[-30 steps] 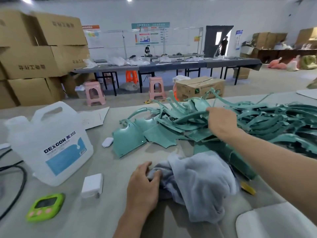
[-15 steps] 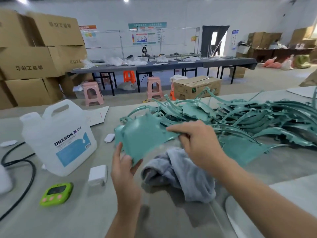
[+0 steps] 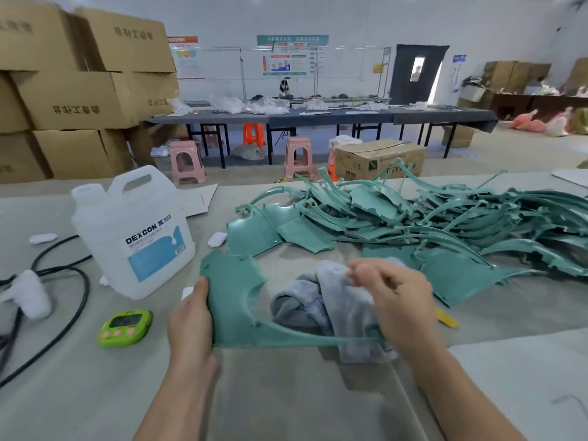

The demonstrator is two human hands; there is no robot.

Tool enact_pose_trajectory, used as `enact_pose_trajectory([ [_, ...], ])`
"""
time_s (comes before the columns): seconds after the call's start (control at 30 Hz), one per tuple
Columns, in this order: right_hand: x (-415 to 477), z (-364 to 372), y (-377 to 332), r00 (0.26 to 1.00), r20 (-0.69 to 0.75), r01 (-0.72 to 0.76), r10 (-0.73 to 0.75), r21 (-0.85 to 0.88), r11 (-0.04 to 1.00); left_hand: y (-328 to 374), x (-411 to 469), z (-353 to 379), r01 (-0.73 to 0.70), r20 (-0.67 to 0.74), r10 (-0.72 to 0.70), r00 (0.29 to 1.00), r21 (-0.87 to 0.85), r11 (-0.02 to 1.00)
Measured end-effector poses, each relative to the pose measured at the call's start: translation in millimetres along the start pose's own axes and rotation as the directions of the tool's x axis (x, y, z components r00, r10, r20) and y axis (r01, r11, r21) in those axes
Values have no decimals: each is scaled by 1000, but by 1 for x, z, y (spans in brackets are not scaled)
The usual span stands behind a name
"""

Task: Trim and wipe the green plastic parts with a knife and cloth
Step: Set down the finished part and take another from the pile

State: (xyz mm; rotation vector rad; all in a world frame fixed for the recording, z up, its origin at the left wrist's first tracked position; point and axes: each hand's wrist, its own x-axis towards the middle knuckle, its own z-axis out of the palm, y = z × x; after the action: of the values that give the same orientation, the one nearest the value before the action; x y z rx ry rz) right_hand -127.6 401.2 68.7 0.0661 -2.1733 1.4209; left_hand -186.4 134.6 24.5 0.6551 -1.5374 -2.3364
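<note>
My left hand (image 3: 191,316) grips the left edge of a green plastic part (image 3: 235,300), held low over the table with its thin curved arm stretching right. My right hand (image 3: 394,300) pinches the top of a grey cloth (image 3: 321,297) that is bunched on the table beside the part. A large heap of green plastic parts (image 3: 413,224) covers the table behind and to the right. A yellow knife (image 3: 447,319) lies on the table just right of my right wrist, mostly hidden.
A white DEXCON jug (image 3: 133,233) stands at the left. A green timer (image 3: 125,326) lies in front of it, beside black cables (image 3: 79,281) and small white items. A white sheet (image 3: 525,386) lies at the lower right. Cardboard boxes, stools and tables stand beyond.
The green part came down from chest height to just over the table. My right hand left the part and took hold of the cloth; my left hand still holds the part's left edge.
</note>
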Motion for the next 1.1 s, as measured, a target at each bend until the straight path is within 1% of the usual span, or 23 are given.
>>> enact_pose_trajectory([
  [0.03,7,-5,3,997,-52,-61,58,-67,996,2,3,-4,33,25,-34,999,23,999],
  [0.07,10,-8,6,993,-53,-111,103,-175,978,3,4,-6,82,82,-86,993,50,995],
  [0.1,11,-7,10,996,-26,-85,81,-336,938,3,3,-6,116,151,-128,980,88,989],
  [0.13,10,-4,16,1000,29,15,0,-498,867,1,2,-5,108,199,-135,971,141,984],
  [0.17,7,3,22,990,136,118,-40,-627,770,-2,2,-3,67,210,-111,971,205,976],
  [0.2,4,10,29,971,238,162,5,-677,718,-6,2,0,22,198,-79,977,273,962],
  [0.23,0,16,34,950,301,162,78,-691,704,-8,1,3,-12,178,-51,983,336,942],
  [0.37,-1,17,51,947,311,156,81,-665,730,-15,2,5,-87,217,-28,976,501,861],
  [0.43,-1,13,48,965,257,101,44,-525,845,-19,3,5,-145,233,9,973,577,804],
  [0.47,-2,10,46,980,199,61,26,-418,906,-21,2,4,-184,243,41,969,601,777],
  [0.53,-5,4,42,1000,1,-19,20,-281,959,-23,-1,6,-224,259,80,962,593,774],
  [0.6,-4,-8,39,977,-208,-100,49,-242,965,-20,-4,7,-183,263,52,963,502,845],
  [0.67,0,-21,37,940,-316,-210,129,-236,949,-16,-6,7,-89,271,-27,962,406,910],
  [0.7,2,-25,37,938,-298,-256,175,-257,932,-15,-6,6,-47,279,-66,958,378,924],
  [0.73,3,-27,37,951,-220,-278,217,-300,913,-15,-7,6,-19,286,-94,954,367,930],
  [0.77,2,-25,36,964,-98,-264,245,-363,893,-15,-7,6,-7,292,-108,950,369,929],
  [0.83,-5,-16,32,956,140,-169,257,-452,876,-18,-8,9,-38,298,-87,951,391,920],
  [0.9,-10,-9,29,940,286,-66,188,-386,920,-22,-8,12,-173,312,20,950,472,864],
  [0.93,-10,-6,30,918,365,-25,155,-336,942,-23,-9,13,-265,345,84,935,522,810],
  [1.0,-8,-2,32,825,550,36,130,-280,959,-26,-13,15,-406,417,175,892,567,717],
  [1.03,-6,-1,33,785,606,46,126,-261,964,-28,-15,16,-448,450,195,871,566,692],
  [1.07,-4,0,34,779,614,16,127,-221,975,-30,-18,17,-480,478,205,854,572,665],
  [1.1,-3,-1,32,826,549,-41,131,-173,984,-32,-20,18,-500,499,206,842,576,647],
])
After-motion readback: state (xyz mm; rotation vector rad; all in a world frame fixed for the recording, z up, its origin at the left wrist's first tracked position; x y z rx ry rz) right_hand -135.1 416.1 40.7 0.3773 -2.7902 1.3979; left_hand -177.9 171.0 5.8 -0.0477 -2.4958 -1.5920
